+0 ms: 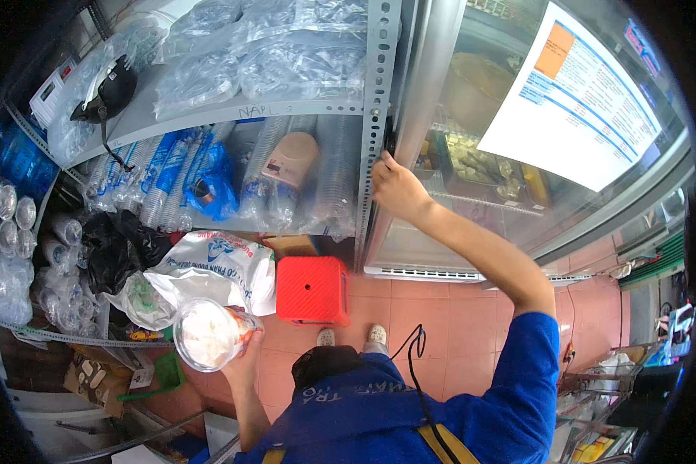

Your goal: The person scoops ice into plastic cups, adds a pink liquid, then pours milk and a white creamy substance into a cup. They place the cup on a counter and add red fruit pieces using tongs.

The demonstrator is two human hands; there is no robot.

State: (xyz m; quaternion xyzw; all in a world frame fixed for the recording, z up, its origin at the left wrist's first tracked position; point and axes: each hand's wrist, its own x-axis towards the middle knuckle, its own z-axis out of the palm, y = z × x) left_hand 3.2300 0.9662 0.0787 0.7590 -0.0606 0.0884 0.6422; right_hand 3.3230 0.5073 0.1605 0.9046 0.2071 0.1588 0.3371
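Observation:
My left hand [245, 351] is wrapped around a clear plastic cup [209, 335] with orange print on its side. White contents, perhaps ice, show through the cup's round top. Over at the glass-door refrigerator [423, 243], my right hand [401, 188] has its fingers curled at a dark door handle [390, 134] beside the metal frame; the fingertips are partly hidden. Behind the glass sits a container of pale cubes [470, 159]. A printed sheet [574, 98] is stuck on the door.
A red plastic stool [312, 290] stands by my feet. Left of it lies a white printed sack [220, 272]. A slotted-steel shelf [377, 69] holds stacked plastic cups [336, 168], a pink scale [293, 156] and a black helmet [107, 90]. A black cable [414, 377] hangs before me.

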